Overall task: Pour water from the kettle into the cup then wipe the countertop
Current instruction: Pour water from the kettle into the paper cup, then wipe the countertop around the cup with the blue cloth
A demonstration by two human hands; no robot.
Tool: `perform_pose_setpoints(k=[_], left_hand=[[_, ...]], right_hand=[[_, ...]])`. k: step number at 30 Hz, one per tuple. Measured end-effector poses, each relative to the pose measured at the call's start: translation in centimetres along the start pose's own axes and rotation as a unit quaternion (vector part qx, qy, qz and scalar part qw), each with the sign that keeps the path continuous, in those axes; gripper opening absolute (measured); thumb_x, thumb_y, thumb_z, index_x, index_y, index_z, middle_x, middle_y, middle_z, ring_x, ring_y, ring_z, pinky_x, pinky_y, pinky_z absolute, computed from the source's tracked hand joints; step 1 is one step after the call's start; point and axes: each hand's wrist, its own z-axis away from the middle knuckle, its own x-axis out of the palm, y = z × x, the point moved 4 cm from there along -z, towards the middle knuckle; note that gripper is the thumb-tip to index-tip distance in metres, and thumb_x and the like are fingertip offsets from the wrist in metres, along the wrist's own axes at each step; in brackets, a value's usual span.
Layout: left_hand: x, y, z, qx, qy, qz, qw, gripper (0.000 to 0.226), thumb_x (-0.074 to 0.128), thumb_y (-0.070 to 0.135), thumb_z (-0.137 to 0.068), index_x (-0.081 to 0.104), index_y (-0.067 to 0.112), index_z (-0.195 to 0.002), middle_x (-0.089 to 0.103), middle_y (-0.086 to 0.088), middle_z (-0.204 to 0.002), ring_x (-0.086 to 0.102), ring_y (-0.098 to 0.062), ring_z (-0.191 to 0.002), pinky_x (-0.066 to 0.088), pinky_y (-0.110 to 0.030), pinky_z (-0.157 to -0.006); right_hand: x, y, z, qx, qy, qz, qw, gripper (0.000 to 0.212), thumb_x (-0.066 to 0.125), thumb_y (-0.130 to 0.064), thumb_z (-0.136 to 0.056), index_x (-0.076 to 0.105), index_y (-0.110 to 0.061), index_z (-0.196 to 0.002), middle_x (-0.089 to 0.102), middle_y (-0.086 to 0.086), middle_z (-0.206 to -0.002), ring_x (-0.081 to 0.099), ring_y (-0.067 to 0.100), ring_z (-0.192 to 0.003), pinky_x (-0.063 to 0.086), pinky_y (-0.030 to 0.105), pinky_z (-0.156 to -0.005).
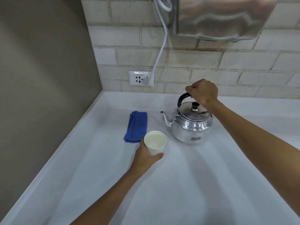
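A shiny metal kettle (190, 125) stands upright on the white countertop (186, 184), its spout pointing left. My right hand (203, 93) is closed around its black top handle. In front and to the left, my left hand (145, 155) grips a white paper cup (155, 142) from the side; the cup is upright and holds some clear water. A folded blue cloth (136, 126) lies flat on the counter just behind and left of the cup.
A brick-tiled wall runs along the back with a socket plate (140, 78) and a white cable (159, 51) plugged into it. A steel appliance (225, 17) hangs on the wall above the kettle. A grey-brown side wall (43, 78) closes the left.
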Motion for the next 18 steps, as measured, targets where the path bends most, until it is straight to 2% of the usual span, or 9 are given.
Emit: perform_pose_setpoints(k=[5, 7, 11, 14, 18], left_hand=[[-0.1, 0.0, 0.0, 0.001, -0.004, 0.001, 1.0, 0.08, 0.082, 0.021, -0.064, 0.036, 0.021, -0.129, 0.051, 0.009, -0.114, 0.049, -0.009, -0.101, 0.039, -0.012, -0.073], [-0.1, 0.0, 0.0, -0.002, -0.005, 0.001, 1.0, 0.08, 0.082, 0.022, -0.064, 0.036, 0.021, -0.129, 0.051, 0.009, -0.114, 0.05, -0.009, -0.101, 0.039, -0.013, -0.074], [-0.1, 0.0, 0.0, 0.002, -0.008, 0.0, 1.0, 0.078, 0.082, 0.021, -0.064, 0.037, 0.021, -0.128, 0.052, 0.007, -0.117, 0.05, -0.009, -0.103, 0.038, -0.009, -0.072], [-0.1, -0.1, 0.0, 0.003, -0.006, 0.0, 1.0, 0.08, 0.082, 0.021, -0.064, 0.036, 0.019, -0.13, 0.052, 0.005, -0.12, 0.049, -0.011, -0.106, 0.039, -0.016, -0.08], [-0.1, -0.1, 0.0, 0.003, -0.006, 0.002, 1.0, 0.08, 0.082, 0.02, -0.064, 0.036, 0.02, -0.13, 0.053, 0.003, -0.122, 0.049, -0.012, -0.107, 0.039, -0.022, -0.085]], right_hand=[[1.8, 1.0, -0.7, 0.042, 0.0, -0.018, 0.999, 0.029, 0.051, -0.018, -0.074, 0.058, 0.0, -0.052, 0.051, 0.012, -0.052, 0.042, 0.025, -0.05, 0.027, 0.024, -0.047], [2.3, 1.2, -0.9, 0.049, -0.003, -0.018, 0.999, 0.03, 0.05, -0.017, -0.074, 0.058, 0.002, -0.051, 0.049, 0.011, -0.05, 0.04, 0.024, -0.048, 0.026, 0.024, -0.047], [3.0, 1.3, -1.2, 0.055, 0.0, -0.007, 0.998, 0.029, 0.05, -0.016, -0.072, 0.047, -0.008, -0.045, 0.036, 0.007, -0.041, 0.032, 0.022, -0.043, 0.022, 0.024, -0.046], [3.5, 1.2, -1.4, 0.052, -0.003, -0.003, 0.999, 0.029, 0.049, -0.016, -0.072, 0.047, -0.007, -0.045, 0.04, 0.008, -0.043, 0.035, 0.025, -0.047, 0.023, 0.024, -0.046], [4.1, 1.1, -1.9, 0.052, -0.007, 0.007, 0.999, 0.03, 0.049, -0.016, -0.073, 0.043, -0.008, -0.045, 0.033, 0.004, -0.04, 0.031, 0.023, -0.045, 0.021, 0.024, -0.046]])
